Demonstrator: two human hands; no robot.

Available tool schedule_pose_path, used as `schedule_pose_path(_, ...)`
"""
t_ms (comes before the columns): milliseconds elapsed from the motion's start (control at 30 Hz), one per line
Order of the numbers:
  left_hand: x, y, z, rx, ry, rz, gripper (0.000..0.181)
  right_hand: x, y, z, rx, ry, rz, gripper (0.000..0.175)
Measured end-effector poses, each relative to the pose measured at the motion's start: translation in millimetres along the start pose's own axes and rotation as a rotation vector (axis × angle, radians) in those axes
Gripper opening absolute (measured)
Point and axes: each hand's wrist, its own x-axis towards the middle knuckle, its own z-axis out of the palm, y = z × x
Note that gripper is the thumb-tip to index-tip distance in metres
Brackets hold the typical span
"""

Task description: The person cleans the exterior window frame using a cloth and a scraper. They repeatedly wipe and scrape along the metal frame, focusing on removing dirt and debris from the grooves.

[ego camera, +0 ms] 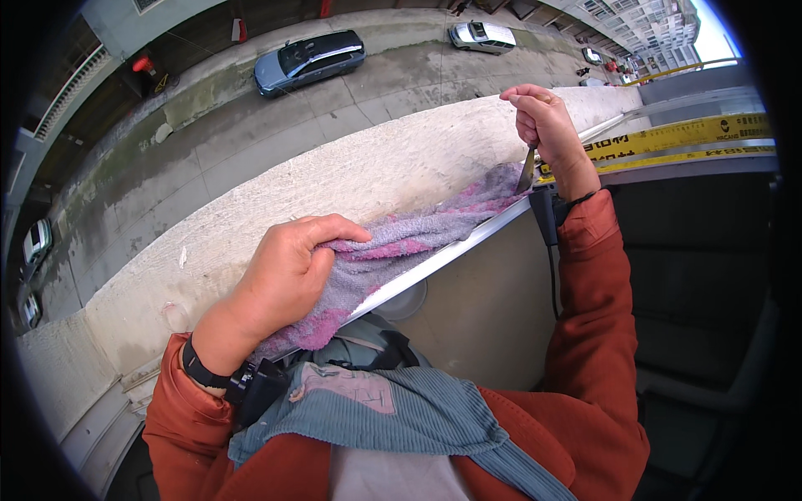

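A grey and pink terry cloth [401, 241] lies along the metal window track [438, 260], beside the pale outer ledge. My left hand [285, 269] grips the cloth's near end between thumb and fingers. My right hand [545, 122] is closed around the handle of a scraper [527, 170], whose blade points down onto the cloth's far end, near the frame corner. The fist hides most of the handle. Dark devices are strapped at both wrists, and a black cable hangs from the right one.
The rough pale ledge [301, 181] drops off to a street with parked cars, among them a blue car [310, 59]. Yellow printed tape [677, 139] covers the frame at the right. A round pale container [404, 300] shows partly below the track, inside.
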Motion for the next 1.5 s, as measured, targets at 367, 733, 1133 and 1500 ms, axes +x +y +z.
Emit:
schedule_pose_path(367, -8, 0, -17, 0.135, -0.023, 0.004, 0.032, -12, -5, 13, -0.018, -0.045, 0.031, 0.015)
schedule_pose_path(733, -24, -1, -30, 0.215, -0.005, 0.01, 0.03, -22, -6, 19, 0.078, -0.021, 0.03, 0.015)
schedule_pose_path(1133, -66, -7, -57, 0.17, 0.05, -0.102, 0.033, -27, -7, 64, 0.076, -0.009, 0.064, 0.016)
schedule_pose_path(1500, -84, -9, -76, 0.2, 0.06, -0.053, 0.033, -35, -7, 90, 0.077, 0.001, 0.076, 0.015)
